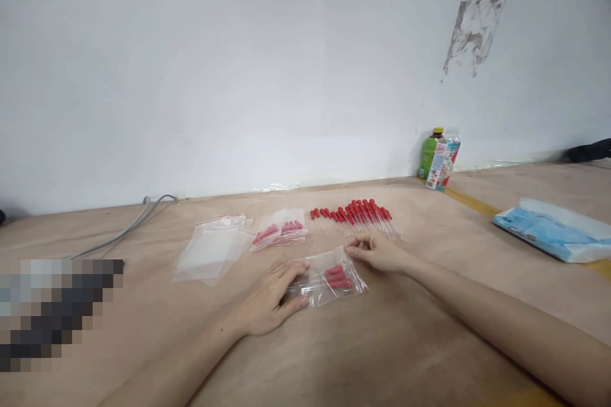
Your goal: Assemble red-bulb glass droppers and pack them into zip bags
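A clear zip-lock bag (317, 280) lies on the brown-covered table in front of me, with a few red-bulbed droppers (338, 278) inside. My left hand (274, 296) rests on the bag's left end, thumb and fingers apart. At the far right corner, by the red-lined zip edge, my right hand (375, 251) pinches the bag between thumb and fingers. Just beyond it lies a row of loose droppers (363, 211) with red bulbs and thin clear stems. Behind the bag is a stack of filled bags (281, 229). Flat, unfilled clear bags (212, 248) are fanned out to its left.
A blue-and-white soft package (548, 232) lies at the right. Two bottles (439, 159) stand against the white wall (238, 76). A grey cable (119, 235) runs along the left. Yellow tape (470, 202) crosses the brown covering. A pixelated patch hides the left edge.
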The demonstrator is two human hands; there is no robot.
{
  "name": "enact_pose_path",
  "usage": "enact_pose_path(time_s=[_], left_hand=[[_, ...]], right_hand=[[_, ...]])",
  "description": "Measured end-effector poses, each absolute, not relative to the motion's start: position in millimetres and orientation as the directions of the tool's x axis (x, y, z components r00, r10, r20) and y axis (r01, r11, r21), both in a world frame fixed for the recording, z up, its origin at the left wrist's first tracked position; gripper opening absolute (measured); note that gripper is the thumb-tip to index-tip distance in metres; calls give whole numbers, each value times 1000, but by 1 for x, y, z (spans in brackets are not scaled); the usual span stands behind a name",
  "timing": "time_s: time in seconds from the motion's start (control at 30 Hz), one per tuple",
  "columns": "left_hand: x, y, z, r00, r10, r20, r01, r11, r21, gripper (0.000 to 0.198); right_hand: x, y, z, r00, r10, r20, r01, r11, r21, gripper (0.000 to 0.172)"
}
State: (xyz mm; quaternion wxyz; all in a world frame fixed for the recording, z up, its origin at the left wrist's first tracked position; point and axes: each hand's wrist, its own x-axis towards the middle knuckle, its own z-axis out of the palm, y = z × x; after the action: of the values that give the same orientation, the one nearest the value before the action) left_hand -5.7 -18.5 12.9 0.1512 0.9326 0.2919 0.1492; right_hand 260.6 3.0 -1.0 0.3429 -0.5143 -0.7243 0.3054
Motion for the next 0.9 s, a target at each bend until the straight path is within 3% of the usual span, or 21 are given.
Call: enact_pose_path(time_s=[0.07, 0.13, 0.4, 0.5, 0.67, 0.8, 0.9], left_hand=[[-5, -19, 13, 777, 601, 187, 499, -769, 399, 25], [-5, -19, 13, 770, 608, 193, 497, -762, 414, 21], [-7, -19, 13, 763, 610, 213, 482, -757, 442, 15], [-6, -19, 14, 770, 604, 206, 482, -762, 432, 17], [-6, -17, 12, 788, 579, 211, 479, -791, 380, 38], [-8, -16, 10, 798, 570, 196, 489, -802, 342, 42], [-9, -15, 8, 799, 571, 186, 501, -805, 319, 41]], right_hand=[[266, 18, 6, -87, 967, 238, 740, 222, -635, 18], [265, 35, 12, -11, 959, 284, 844, 162, -512, 14], [222, 92, 12, 152, 951, 269, 920, -37, -389, 20], [210, 101, 11, 201, 952, 230, 919, -102, -381, 22], [200, 101, 16, 232, 955, 183, 898, -138, -418, 21], [213, 89, 23, 195, 957, 214, 866, -66, -495, 18], [237, 71, 21, 139, 944, 300, 819, 60, -570, 27]])
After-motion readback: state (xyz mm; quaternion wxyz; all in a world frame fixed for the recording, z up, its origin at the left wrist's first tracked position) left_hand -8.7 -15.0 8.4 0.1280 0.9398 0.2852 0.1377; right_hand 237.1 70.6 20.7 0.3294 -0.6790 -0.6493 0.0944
